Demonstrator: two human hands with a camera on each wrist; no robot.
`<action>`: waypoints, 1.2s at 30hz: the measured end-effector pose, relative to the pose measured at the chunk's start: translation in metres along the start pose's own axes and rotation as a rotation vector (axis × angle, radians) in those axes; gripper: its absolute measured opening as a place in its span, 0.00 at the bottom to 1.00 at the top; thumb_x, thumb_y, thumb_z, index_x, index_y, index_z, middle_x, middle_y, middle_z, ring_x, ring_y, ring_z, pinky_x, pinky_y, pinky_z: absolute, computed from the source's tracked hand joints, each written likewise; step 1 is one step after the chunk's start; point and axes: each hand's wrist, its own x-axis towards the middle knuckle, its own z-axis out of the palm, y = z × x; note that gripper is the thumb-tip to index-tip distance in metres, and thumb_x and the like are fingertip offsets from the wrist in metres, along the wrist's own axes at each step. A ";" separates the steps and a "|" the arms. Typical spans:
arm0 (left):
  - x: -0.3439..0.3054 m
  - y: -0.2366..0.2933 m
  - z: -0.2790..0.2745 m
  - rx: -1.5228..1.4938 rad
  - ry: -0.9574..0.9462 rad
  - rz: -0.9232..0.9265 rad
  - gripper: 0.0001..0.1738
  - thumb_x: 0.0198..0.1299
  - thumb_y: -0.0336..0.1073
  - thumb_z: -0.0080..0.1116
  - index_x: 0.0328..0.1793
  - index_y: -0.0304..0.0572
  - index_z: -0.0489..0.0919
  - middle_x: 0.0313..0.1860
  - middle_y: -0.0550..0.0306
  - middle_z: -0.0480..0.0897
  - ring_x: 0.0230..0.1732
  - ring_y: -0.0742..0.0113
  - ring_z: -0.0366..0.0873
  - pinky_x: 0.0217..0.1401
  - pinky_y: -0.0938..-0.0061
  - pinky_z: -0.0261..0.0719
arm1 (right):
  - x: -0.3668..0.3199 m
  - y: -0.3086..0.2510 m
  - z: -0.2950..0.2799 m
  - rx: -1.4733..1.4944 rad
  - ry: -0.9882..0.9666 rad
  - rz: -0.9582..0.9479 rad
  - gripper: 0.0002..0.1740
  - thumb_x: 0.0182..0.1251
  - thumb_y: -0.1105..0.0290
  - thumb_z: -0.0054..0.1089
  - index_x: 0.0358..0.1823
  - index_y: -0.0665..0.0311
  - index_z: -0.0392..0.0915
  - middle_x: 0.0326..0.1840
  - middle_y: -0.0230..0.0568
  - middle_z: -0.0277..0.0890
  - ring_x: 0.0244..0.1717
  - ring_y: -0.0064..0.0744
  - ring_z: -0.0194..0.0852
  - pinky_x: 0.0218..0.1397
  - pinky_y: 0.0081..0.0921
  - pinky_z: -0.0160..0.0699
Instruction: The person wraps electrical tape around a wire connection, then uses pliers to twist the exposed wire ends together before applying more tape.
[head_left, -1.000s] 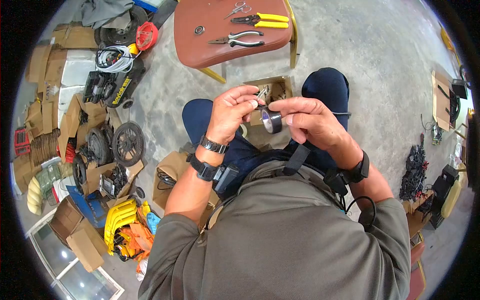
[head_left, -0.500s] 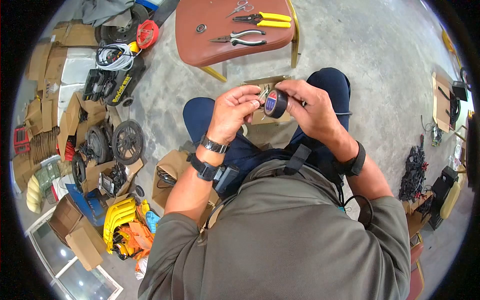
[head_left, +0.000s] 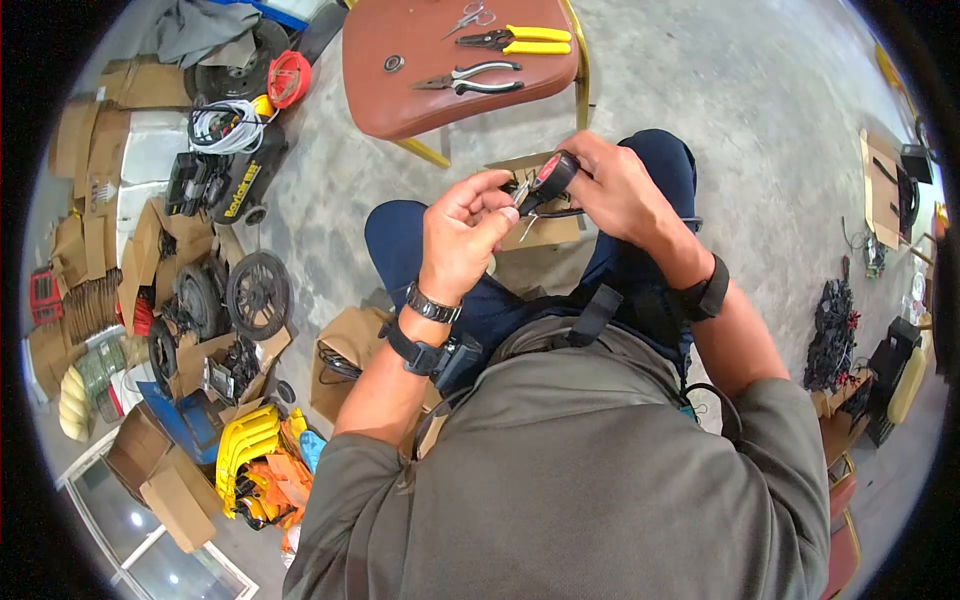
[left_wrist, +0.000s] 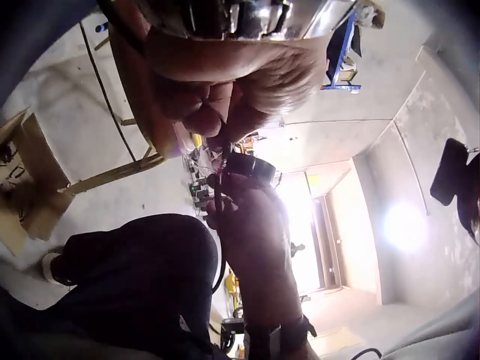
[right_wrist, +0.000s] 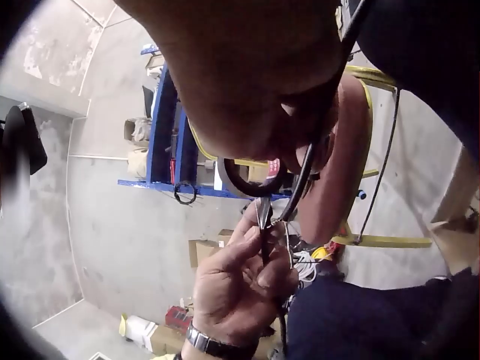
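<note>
In the head view my left hand pinches a small metallic connector piece with thin wires between thumb and fingers. My right hand grips a roll of black tape just right of it, with a strip of tape running to the piece. A black cable passes by the right fingers in the right wrist view, where the left hand holds the piece below the roll. The left wrist view shows the right hand against the roll; what its fingertips cover is hidden.
A brown-topped chair ahead holds scissors, yellow-handled strippers, pliers and a small ring. An open cardboard box stands on the floor below the hands. Boxes and wheels lie at the left.
My right hand has moved up and slightly right with the tape roll, which has turned and tilted; a strip now stretches from it. The left hand keeps its pinch, barely moved.
</note>
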 end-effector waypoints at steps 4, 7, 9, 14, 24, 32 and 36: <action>-0.006 -0.006 0.000 0.010 -0.017 0.123 0.27 0.59 0.19 0.64 0.67 0.34 0.77 0.44 0.60 0.84 0.35 0.79 0.78 0.34 0.83 0.77 | 0.014 0.013 0.006 -0.022 -0.106 0.024 0.11 0.65 0.73 0.56 0.44 0.73 0.79 0.29 0.42 0.81 0.27 0.29 0.81 0.33 0.28 0.79; -0.012 -0.007 0.003 0.022 -0.022 0.172 0.29 0.57 0.18 0.66 0.68 0.35 0.77 0.44 0.60 0.84 0.39 0.79 0.78 0.40 0.83 0.78 | 0.024 0.009 0.009 0.028 -0.242 0.138 0.11 0.63 0.75 0.54 0.42 0.73 0.79 0.27 0.41 0.81 0.25 0.28 0.80 0.31 0.28 0.78; -0.016 -0.007 0.003 0.061 -0.026 0.195 0.30 0.57 0.18 0.67 0.68 0.36 0.76 0.45 0.60 0.84 0.40 0.79 0.78 0.44 0.83 0.78 | 0.032 0.002 0.007 0.077 -0.355 0.242 0.10 0.61 0.75 0.53 0.41 0.73 0.79 0.27 0.39 0.81 0.24 0.27 0.79 0.30 0.27 0.78; -0.023 -0.005 0.006 0.277 0.015 0.323 0.26 0.57 0.18 0.67 0.64 0.38 0.80 0.43 0.60 0.84 0.40 0.77 0.78 0.43 0.81 0.78 | 0.045 -0.003 0.013 0.201 -0.547 0.457 0.10 0.59 0.76 0.52 0.39 0.69 0.81 0.26 0.35 0.81 0.23 0.23 0.77 0.24 0.24 0.73; -0.021 0.000 0.010 0.573 0.057 0.596 0.21 0.58 0.19 0.65 0.59 0.34 0.82 0.44 0.54 0.86 0.36 0.74 0.81 0.40 0.79 0.79 | 0.048 0.022 0.036 0.102 -0.777 0.410 0.08 0.58 0.71 0.64 0.35 0.67 0.85 0.25 0.38 0.82 0.23 0.26 0.77 0.26 0.26 0.70; -0.013 -0.006 0.004 0.342 -0.087 0.314 0.24 0.63 0.18 0.60 0.67 0.35 0.78 0.47 0.55 0.86 0.46 0.74 0.82 0.49 0.77 0.82 | 0.050 0.017 0.035 -0.191 -0.841 0.183 0.12 0.56 0.69 0.63 0.39 0.66 0.87 0.31 0.43 0.87 0.30 0.34 0.85 0.34 0.33 0.81; -0.010 -0.012 0.002 0.200 -0.114 0.243 0.25 0.64 0.18 0.60 0.68 0.36 0.76 0.47 0.56 0.85 0.48 0.75 0.81 0.52 0.77 0.80 | 0.050 0.012 0.029 -0.267 -0.790 0.126 0.16 0.52 0.66 0.66 0.39 0.68 0.86 0.32 0.51 0.86 0.33 0.44 0.86 0.38 0.38 0.81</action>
